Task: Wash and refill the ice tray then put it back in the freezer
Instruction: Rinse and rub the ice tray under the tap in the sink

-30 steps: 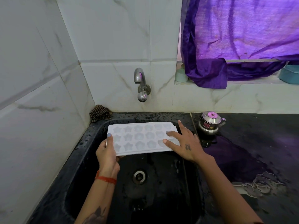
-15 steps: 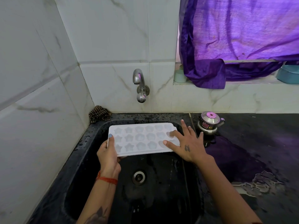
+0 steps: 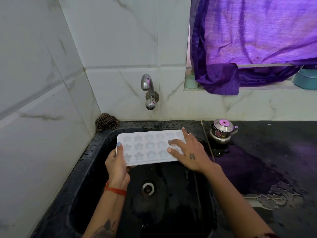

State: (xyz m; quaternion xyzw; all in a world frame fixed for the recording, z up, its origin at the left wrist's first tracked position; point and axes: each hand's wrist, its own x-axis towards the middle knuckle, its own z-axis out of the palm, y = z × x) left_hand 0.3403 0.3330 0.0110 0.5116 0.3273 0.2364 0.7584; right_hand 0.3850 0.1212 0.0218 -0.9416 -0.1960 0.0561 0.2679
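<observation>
From the head camera, a white ice tray (image 3: 149,147) with star- and flower-shaped cells is held level over the back half of a black sink (image 3: 96,169), below and in front of the wall tap (image 3: 149,91). The left hand (image 3: 116,162) grips the tray's left end — thumb laid on top along the edge, the other fingers curled underneath out of sight. The right hand (image 3: 190,152) lies flat on the tray's right end with its fingers straight and spread, pressing on the cells rather than clasping anything. The sink's drain (image 3: 147,188) sits below the tray, near the left wrist. A striped cloth (image 3: 106,121) is bunched in the back left corner of the sink's rim, and a small steel kettle (image 3: 222,130) stands on the wet black counter (image 3: 274,152) just right of the sink — apart from the tray.
</observation>
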